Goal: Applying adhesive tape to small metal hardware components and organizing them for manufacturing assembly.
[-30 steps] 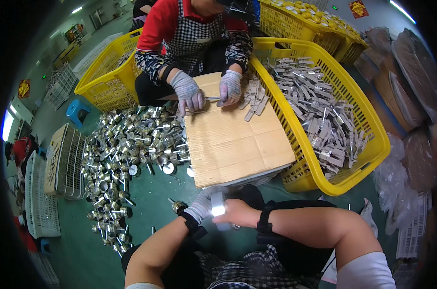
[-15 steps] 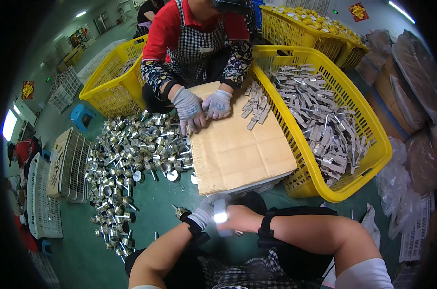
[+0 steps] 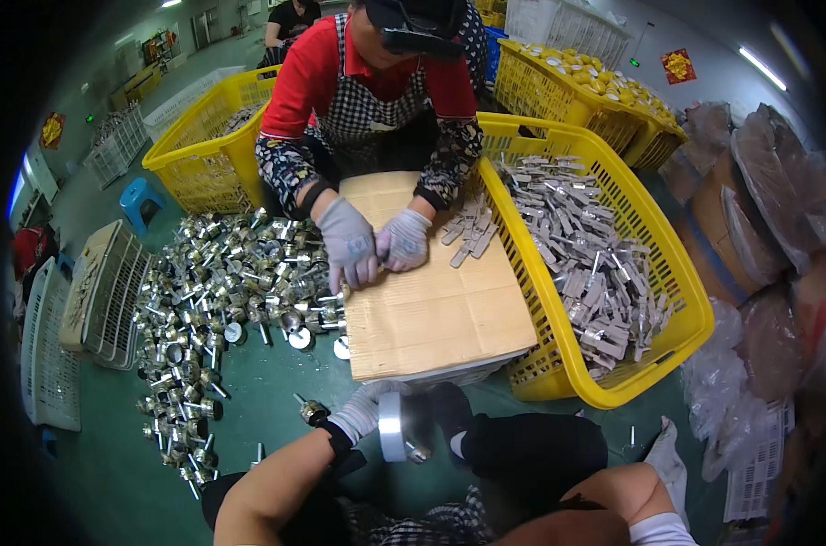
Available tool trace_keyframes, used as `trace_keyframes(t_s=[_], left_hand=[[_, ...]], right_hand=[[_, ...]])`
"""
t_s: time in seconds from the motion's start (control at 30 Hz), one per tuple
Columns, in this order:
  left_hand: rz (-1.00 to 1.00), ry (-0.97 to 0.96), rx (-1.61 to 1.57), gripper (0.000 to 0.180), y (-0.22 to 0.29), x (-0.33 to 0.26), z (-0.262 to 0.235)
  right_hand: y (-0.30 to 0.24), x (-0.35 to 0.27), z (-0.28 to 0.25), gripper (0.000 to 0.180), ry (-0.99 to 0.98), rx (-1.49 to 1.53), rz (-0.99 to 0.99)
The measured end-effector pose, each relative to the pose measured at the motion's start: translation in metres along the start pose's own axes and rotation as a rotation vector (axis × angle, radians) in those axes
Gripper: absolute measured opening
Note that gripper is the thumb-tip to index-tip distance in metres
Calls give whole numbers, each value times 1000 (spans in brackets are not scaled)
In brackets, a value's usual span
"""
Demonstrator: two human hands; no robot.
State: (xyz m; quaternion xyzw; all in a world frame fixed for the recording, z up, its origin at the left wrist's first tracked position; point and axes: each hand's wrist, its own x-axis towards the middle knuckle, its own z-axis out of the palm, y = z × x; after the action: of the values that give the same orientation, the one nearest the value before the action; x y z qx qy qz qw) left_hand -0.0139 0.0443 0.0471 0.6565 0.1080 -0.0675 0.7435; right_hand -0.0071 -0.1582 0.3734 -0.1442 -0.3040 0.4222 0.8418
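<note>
My left hand, in a pale knit glove, is closed at the edge of a shiny, pale ring-shaped band. The band looks like a roll of tape, though glare and blur keep its kind unclear. Right beside it is a small metal piece, partly hidden. My right arm is bent at the lower edge; its hand does not show. Left of my gloved hand, a metal cup-shaped part with a stem lies on the green floor. Beyond my hands stands a cardboard-topped work surface.
A co-worker's gloved hands rest at the cardboard's left edge. Several metal cup-shaped parts are heaped at left. A yellow basket at right holds grey flat pieces; a few lie on the cardboard. White crates stand far left.
My right hand has left the band and drawn back toward me, out of view. My left hand stays on the band. The whole view has shifted a little.
</note>
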Motion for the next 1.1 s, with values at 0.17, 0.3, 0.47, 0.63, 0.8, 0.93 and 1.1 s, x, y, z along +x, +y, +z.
trace_keyframes(t_s=[0.17,0.3,0.47,0.63,0.8,0.93,1.1], left_hand=[[39,-45,-115,27,-17,15,-1],[90,43,56,29,-14,3,1],[-22,32,103,33,-2,-3,4],[-18,13,88,34,-3,0,10],[-224,-49,-950,27,-20,7,-5],[-63,76,-573,25,-6,9,3],[-151,154,-642,17,-25,-2,4]], right_hand=[[10,-16,-66,27,-361,443,135],[69,-42,-131,31,765,-286,519],[120,-74,-210,28,431,-1605,350],[123,-71,-212,41,585,-1003,574],[140,-85,-218,41,574,-968,642],[127,-79,-206,43,415,-1200,563],[138,-86,-206,44,407,-1082,635]])
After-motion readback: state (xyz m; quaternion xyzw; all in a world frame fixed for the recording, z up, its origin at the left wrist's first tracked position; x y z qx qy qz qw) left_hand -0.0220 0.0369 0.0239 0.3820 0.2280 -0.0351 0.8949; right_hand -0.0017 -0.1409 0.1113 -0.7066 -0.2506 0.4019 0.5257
